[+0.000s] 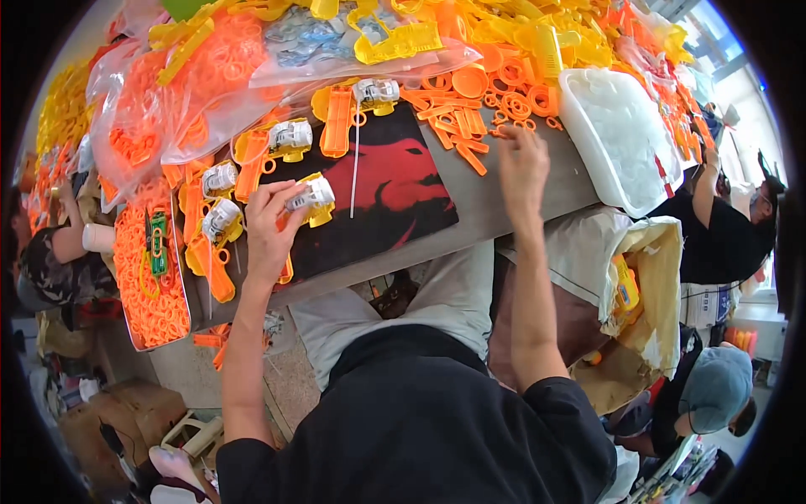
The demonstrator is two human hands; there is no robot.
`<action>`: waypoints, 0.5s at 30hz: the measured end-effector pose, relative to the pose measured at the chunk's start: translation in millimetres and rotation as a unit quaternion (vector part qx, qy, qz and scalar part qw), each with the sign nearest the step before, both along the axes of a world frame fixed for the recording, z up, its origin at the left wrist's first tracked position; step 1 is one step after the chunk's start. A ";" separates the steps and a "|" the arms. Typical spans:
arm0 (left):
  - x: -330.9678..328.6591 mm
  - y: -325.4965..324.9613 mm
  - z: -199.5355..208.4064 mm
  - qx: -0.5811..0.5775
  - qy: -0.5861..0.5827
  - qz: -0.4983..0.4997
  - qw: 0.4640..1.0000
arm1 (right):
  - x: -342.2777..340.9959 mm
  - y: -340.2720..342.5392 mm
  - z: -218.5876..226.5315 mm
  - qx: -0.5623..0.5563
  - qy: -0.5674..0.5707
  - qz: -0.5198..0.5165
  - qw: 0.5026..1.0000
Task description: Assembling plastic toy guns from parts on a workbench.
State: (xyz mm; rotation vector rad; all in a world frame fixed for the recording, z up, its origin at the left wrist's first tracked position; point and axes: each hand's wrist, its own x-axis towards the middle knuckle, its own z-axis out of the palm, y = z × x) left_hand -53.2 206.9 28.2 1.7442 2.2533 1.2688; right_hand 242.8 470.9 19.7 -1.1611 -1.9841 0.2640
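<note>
My left hand (273, 217) is closed around a yellow toy part with a white cylinder (316, 195), held above the left part of the black-and-red mat (382, 181). My right hand (524, 164) is over the table's far side, beside the pile of loose orange plastic parts (457, 118). Its fingers are bent and slightly apart, with the tips close to small orange rings (514, 106). Around my left hand lie several similar yellow, white and orange toy assemblies (291, 139). Some have thin white strips and orange rings hanging off them.
A tray of small orange rings (155, 311) stands at the left, with a green-handled tool (159, 244) on it. Clear bags of orange parts (210, 84) and yellow parts (537, 38) crowd the back. At right are a white tub (609, 126) and an open sack (659, 294). Other people sit nearby.
</note>
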 end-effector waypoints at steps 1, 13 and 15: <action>0.9 5.0 -2.6 0.008 0.026 0.004 1.000 | 3.1 11.7 -0.4 0.009 -0.057 -0.008 0.998; -0.7 -19.5 -2.3 -0.002 0.110 0.064 0.992 | -34.9 -51.8 18.7 -0.117 0.086 0.246 0.958; 2.4 -16.5 0.4 0.007 0.109 0.078 0.991 | -67.6 -101.9 16.5 -0.101 0.034 0.321 0.941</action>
